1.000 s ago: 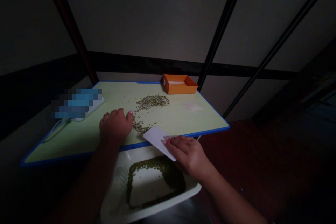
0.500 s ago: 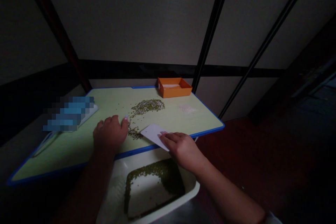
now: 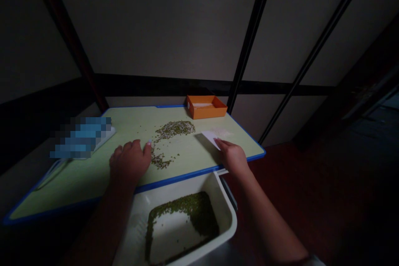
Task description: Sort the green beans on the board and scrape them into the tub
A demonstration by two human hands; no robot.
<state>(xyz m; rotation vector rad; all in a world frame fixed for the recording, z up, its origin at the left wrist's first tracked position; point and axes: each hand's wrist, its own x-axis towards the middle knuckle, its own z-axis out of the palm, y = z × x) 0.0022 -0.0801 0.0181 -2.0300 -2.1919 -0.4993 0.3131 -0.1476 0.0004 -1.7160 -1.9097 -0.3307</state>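
My right hand (image 3: pixel 233 158) grips a thin white card (image 3: pixel 208 137) between thumb and fingers, above the right part of the table. My left hand (image 3: pixel 130 162) rests on the tabletop with its thumb apart from the fingers and nothing visible in it. Beside its thumb lies a loose patch of small green beans (image 3: pixel 161 162). Farther back is a larger spread of green beans mixed with white grains (image 3: pixel 176 129). Under the table's near edge, a white plastic bin (image 3: pixel 230 221) holds more green beans (image 3: pixel 202 214), gathered along its sides.
The pale green table (image 3: pixel 124 120) has a blue rim. An orange open box (image 3: pixel 209 112) stands at its back right, with faint white grains (image 3: pixel 223 131) in front. A blurred-out blue item (image 3: pixel 84 137) lies at the left. Panelled wall (image 3: pixel 168 20) rises behind.
My right hand has lifted the card away from the near bean patch and carried it to the right and back. My left hand stays in about the same place on the table.
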